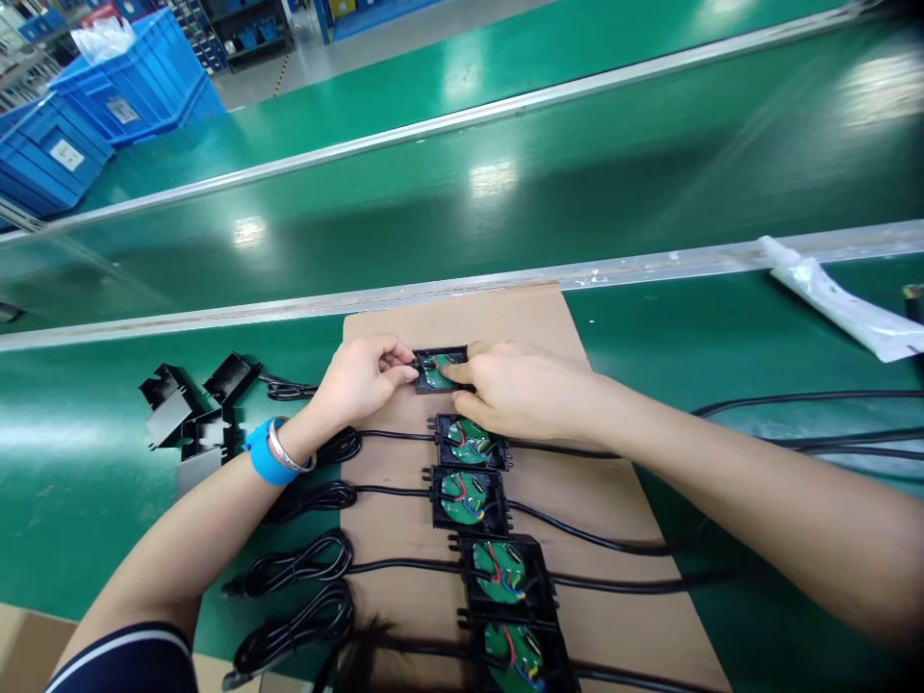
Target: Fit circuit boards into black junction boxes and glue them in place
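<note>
At the far end of a row of black plastic housings, both hands meet at the farthest housing. My left hand pinches at its left edge, where the black cable enters; the fingertips mostly cover the cable. My right hand grips the housing's right side, its index finger reaching in onto the green circuit board and its thumb at the near edge. Nearer to me, an open housing holds a round green board with red, blue and yellow wires; several similar ones follow below.
Brown cardboard lies under the row on a green bench. Coiled black cables lie left of it, near loose black covers. A white tube rests at right. Blue crates stand at back left.
</note>
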Tool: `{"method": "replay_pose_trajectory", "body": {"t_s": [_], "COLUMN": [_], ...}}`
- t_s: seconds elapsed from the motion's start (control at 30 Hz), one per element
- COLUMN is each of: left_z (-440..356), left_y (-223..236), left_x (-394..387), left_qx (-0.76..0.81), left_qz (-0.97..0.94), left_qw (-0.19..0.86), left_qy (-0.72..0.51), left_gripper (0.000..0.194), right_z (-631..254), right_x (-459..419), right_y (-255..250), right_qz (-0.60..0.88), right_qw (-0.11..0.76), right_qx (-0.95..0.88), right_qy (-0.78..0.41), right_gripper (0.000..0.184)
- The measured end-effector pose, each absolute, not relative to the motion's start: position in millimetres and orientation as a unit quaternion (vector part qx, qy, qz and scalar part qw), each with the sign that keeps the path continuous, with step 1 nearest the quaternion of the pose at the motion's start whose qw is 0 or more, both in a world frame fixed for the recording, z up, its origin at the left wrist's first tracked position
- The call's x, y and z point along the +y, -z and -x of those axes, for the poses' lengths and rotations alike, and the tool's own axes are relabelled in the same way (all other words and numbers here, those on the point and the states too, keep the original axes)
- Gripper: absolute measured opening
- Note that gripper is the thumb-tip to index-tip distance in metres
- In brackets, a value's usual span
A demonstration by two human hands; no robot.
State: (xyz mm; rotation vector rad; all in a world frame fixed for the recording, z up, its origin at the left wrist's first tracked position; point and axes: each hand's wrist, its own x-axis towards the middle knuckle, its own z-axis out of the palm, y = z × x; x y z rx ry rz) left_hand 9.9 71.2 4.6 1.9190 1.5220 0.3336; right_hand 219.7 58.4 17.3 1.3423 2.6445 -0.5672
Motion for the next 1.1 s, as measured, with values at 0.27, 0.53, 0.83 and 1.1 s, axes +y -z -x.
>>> {"method": "replay_pose_trajectory", "body": {"t_s": [0.27, 0.53, 0.83, 1.1], "left_z": [-20.9, -35.5, -29.0, -33.3], "left_y": [-15.1, -5.2, -8.6, -3.1], "left_x": [70.8, 65.7, 57.9, 33.1], "left_qx": [0.546, 0.521, 0.535, 0.463], "left_qz": [-0.823, -0.841, -0.84, -0.88], "left_qw": [0.144, 0.01, -0.028, -0.016], "left_qy": [0.068, 0.143, 0.08, 0.106], "left_gripper": [0.035, 0.033, 0.031, 0.032], "right_z": [-219.8, -219.4, -216.8, -217.3], "right_x": [57.5, 59.4, 56.4, 56.2], "right_y": [-15.3, -13.0, -11.0, -16.0], "right_qz": [-0.449, -0.448, -0.452, -0.456], "right_qw": [0.06, 0.044, 0.041, 0.03], "right_qx": [0.87, 0.867, 0.869, 0.863], "right_qy": [0.193, 0.215, 0.198, 0.216], "right_gripper": [0.038, 0.039, 0.042, 0.041]}}
